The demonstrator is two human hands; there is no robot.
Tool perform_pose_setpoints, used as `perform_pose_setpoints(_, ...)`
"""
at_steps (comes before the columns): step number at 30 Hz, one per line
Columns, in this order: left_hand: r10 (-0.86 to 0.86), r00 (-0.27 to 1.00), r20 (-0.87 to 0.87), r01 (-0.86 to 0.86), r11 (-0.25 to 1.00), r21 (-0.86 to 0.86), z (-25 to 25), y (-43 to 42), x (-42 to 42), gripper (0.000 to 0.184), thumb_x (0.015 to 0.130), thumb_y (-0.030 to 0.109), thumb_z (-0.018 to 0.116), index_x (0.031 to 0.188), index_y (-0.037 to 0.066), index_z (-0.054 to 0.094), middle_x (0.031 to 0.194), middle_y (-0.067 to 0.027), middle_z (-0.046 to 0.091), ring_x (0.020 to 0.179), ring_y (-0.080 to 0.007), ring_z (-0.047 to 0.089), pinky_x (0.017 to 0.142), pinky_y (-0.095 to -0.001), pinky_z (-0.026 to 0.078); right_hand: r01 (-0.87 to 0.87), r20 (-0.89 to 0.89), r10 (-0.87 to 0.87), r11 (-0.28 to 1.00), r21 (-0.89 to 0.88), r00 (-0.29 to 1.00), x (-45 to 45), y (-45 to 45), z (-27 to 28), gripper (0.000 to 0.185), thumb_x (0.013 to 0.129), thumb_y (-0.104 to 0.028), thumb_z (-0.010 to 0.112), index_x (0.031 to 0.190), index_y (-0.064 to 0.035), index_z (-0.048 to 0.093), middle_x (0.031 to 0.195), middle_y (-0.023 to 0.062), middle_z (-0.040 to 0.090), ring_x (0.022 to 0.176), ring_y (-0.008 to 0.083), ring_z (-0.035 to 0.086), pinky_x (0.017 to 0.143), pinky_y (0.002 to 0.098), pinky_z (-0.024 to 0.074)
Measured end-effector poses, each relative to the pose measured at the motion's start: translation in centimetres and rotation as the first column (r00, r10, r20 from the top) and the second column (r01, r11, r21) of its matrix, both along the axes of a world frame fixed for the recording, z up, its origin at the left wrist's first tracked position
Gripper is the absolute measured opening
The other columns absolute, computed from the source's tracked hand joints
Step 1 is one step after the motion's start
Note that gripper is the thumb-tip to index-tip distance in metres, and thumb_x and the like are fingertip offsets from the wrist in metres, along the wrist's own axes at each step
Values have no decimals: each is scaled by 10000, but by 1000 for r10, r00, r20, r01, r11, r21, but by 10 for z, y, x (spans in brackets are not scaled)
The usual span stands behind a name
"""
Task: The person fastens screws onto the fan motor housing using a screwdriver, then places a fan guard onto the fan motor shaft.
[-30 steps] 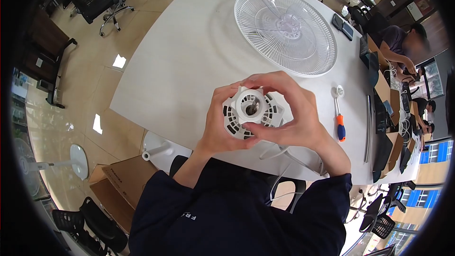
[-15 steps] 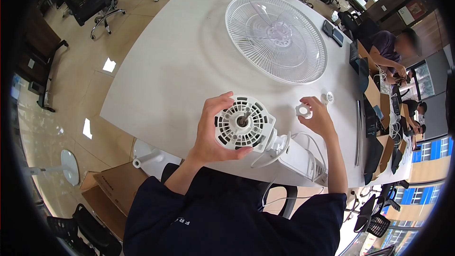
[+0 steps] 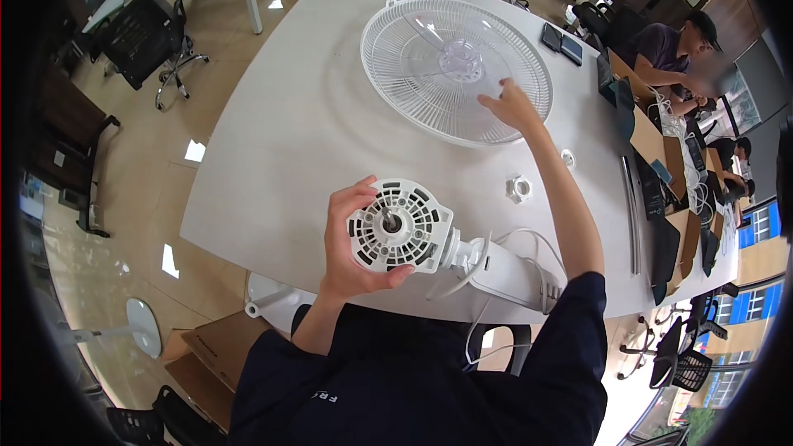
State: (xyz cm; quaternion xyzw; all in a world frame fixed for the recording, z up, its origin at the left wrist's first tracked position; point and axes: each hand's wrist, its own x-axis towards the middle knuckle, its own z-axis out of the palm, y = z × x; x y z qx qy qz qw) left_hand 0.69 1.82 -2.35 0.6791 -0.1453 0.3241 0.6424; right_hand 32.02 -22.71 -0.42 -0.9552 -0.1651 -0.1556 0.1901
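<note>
My left hand (image 3: 345,239) is wrapped round the white fan motor housing (image 3: 417,231), its thumb below and fingers above. A bare metal shaft sticks out of the housing's slotted face. The white fan body (image 3: 504,272) lies to the right, joined to the housing, with its cable looped beside it. My right hand (image 3: 514,106) is over the lower right of the round white fan grille (image 3: 396,95), empty, with thumb and forefinger apart. Whether it touches the grille I cannot tell. A clear fan blade (image 3: 460,60) lies within the grille. A white plastic nut (image 3: 519,189) rests on the table.
A small white round part (image 3: 568,158) and dark phones (image 3: 562,44) lie on the white table (image 3: 273,149). Open cardboard boxes (image 3: 648,140) and metal rods (image 3: 630,215) line the right side. People sit beyond. Another box (image 3: 211,355) stands on the floor at lower left.
My right hand has let go of the white plastic nut on the table and moved up to the grille. My left hand still holds the motor housing. The whole view has shifted slightly.
</note>
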Motion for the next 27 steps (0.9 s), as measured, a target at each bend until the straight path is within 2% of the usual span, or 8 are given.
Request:
perform_pose_setpoints(2, 8, 1000, -12, -8, 1000, 22, 0, 1, 1, 930, 618, 355, 951, 1345, 35, 468, 1316, -178, 473, 1349, -415, 481, 1072, -501, 475, 155, -579, -24, 972, 179, 815, 12, 20, 8, 579, 879, -268, 759, 1282, 104, 574, 1009, 228, 718, 840, 299, 744, 731, 362, 611)
perform_pose_setpoints(5, 37, 999, -12, -36, 999, 31, 1, 0, -1, 904, 616, 352, 950, 1321, 33, 481, 1307, -187, 479, 1341, -417, 490, 1068, -502, 477, 191, -692, 174, 888, 417, 700, 28, 19, -6, 501, 947, -232, 670, 1290, 102, 523, 1054, 240, 719, 751, 288, 753, 644, 334, 625)
perform_pose_setpoints(6, 37, 999, -16, -36, 999, 38, 0, 0, -2, 895, 615, 349, 949, 1313, 33, 485, 1303, -189, 481, 1337, -417, 494, 1067, -502, 477, 183, -692, 180, 890, 417, 699, 26, 19, -7, 501, 947, -232, 670, 1290, 102, 523, 1054, 240, 719, 751, 288, 753, 644, 334, 625)
perform_pose_setpoints(8, 49, 999, -13, -48, 998, 52, 0, 0, -2, 888, 615, 340, 948, 1309, 34, 486, 1297, -190, 484, 1328, -417, 504, 1066, -499, 479, 284, -554, 388, 567, 773, 736, 18, 15, -4, 357, 1017, -175, 547, 1260, 81, 494, 1048, 219, 727, 770, 288, 761, 658, 331, 636)
perform_pose_setpoints(11, 45, 999, -5, -44, 998, 53, 1, 0, -3, 882, 615, 328, 945, 1308, 33, 486, 1298, -190, 484, 1326, -417, 507, 1064, -495, 481, 255, -427, 369, 432, 865, 826, 6, 25, 21, 252, 1043, -118, 477, 1220, 61, 484, 1033, 215, 725, 783, 280, 763, 638, 314, 628)
perform_pose_setpoints(15, 40, 999, 5, -40, 998, 57, 1, 0, -1, 878, 615, 319, 942, 1308, 34, 483, 1296, -187, 485, 1325, -419, 510, 1059, -500, 481, 120, -303, 409, 416, 902, 861, -36, 59, 73, 257, 1059, -146, 473, 1240, 35, 487, 993, 206, 723, 746, 281, 761, 593, 313, 617)
perform_pose_setpoints(21, 77, 997, 24, -79, 993, 84, 3, 1, 1, 680, 646, 238, 856, 1218, 23, 557, 1255, -195, 510, 1291, -436, 542, 1041, -506, 486, -94, -442, 752, 550, 830, 489, -80, 147, 96, 299, 1067, -203, 493, 1302, -19, 482, 862, 160, 706, 655, 259, 739, 547, 322, 598)
perform_pose_setpoints(27, 112, 994, -3, -111, 990, 90, 10, -3, -4, 462, 686, 159, 731, 1117, 7, 661, 1244, -212, 536, 1262, -454, 564, 1031, -505, 485, -148, -568, 790, 606, 782, 232, -97, 230, 35, 272, 1067, -175, 468, 1276, 0, 465, 821, 184, 701, 649, 291, 737, 556, 359, 617)
